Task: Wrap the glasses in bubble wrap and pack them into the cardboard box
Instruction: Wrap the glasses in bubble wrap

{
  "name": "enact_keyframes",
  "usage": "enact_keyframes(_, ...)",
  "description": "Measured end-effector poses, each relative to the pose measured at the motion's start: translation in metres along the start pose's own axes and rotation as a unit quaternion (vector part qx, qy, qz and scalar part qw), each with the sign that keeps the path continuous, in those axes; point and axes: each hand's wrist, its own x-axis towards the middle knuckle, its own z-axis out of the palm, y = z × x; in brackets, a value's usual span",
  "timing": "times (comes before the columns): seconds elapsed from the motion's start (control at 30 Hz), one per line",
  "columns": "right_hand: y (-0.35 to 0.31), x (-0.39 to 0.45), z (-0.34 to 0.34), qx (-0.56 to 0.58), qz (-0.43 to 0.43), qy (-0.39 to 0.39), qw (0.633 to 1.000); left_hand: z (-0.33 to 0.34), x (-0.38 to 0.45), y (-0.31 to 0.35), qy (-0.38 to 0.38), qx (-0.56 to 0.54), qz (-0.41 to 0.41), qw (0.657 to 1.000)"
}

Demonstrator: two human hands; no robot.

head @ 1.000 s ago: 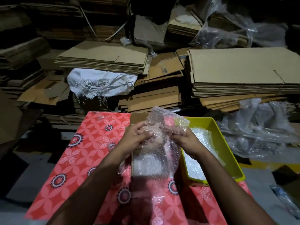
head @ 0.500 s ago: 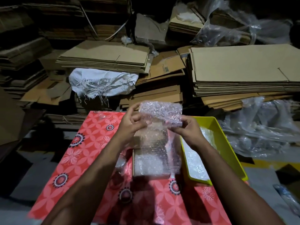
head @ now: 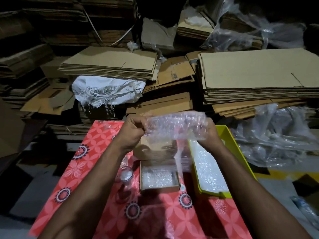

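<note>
Wrapping step: my left hand [head: 133, 133] and right hand [head: 209, 135] have fingers clamped on the bubble wrap [head: 176, 125] bundle's ends, glass apparently inside; next, lower it into the cardboard box [head: 159, 176] below my fingers.

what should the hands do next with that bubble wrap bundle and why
Probably lower the bubble wrap bundle into the cardboard box. The left hand and right hand grip its ends right above the open box, which is already lined with bubble wrap. The bundle is blurred, so its contents can't be confirmed.
</note>
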Motion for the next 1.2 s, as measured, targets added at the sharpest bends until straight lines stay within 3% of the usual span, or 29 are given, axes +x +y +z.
enact_keyframes(0.1, 0.002, 0.008, -0.003, -0.067, -0.052, 0.01, 0.996, -0.008, 0.003, -0.009, 0.002, -0.161, -0.065, 0.985)
enact_keyframes(0.17, 0.001, 0.011, -0.003, -0.089, -0.064, 0.013, 0.994, -0.005, 0.006, -0.013, -0.02, -0.187, -0.116, 0.975)
enact_keyframes(0.3, -0.003, 0.018, -0.003, -0.052, -0.046, 0.019, 0.997, 0.004, 0.007, -0.011, -0.022, -0.131, -0.169, 0.977)
enact_keyframes(0.57, -0.002, 0.035, -0.015, 0.083, 0.034, 0.008, 0.996, 0.022, 0.02, 0.004, 0.014, 0.092, -0.134, 0.987)
enact_keyframes(0.67, 0.002, 0.036, -0.017, 0.158, 0.095, 0.026, 0.983, 0.026, 0.027, 0.007, 0.055, 0.075, -0.104, 0.99)
enact_keyframes(0.77, 0.013, 0.029, -0.023, 0.242, 0.23, 0.009, 0.943, 0.025, 0.032, 0.01, 0.084, 0.039, -0.101, 0.99)
enact_keyframes(0.83, 0.021, 0.018, -0.028, 0.213, 0.269, -0.055, 0.938, 0.027, 0.033, 0.016, 0.086, 0.038, -0.1, 0.991)
enact_keyframes(0.93, 0.015, 0.007, -0.017, 0.129, 0.242, -0.102, 0.956, 0.029, 0.035, 0.021, 0.087, 0.016, -0.118, 0.989)
enact_keyframes(1.03, 0.006, 0.01, -0.001, 0.029, 0.188, -0.059, 0.98, 0.03, 0.041, 0.023, 0.115, -0.056, -0.152, 0.98)
enact_keyframes(1.13, 0.005, 0.013, 0.007, 0.073, 0.179, 0.014, 0.981, 0.028, 0.043, 0.021, 0.128, -0.171, -0.173, 0.962)
enact_keyframes(1.2, 0.005, 0.015, 0.006, 0.117, 0.182, 0.041, 0.975, 0.023, 0.04, 0.018, 0.11, -0.145, -0.179, 0.967)
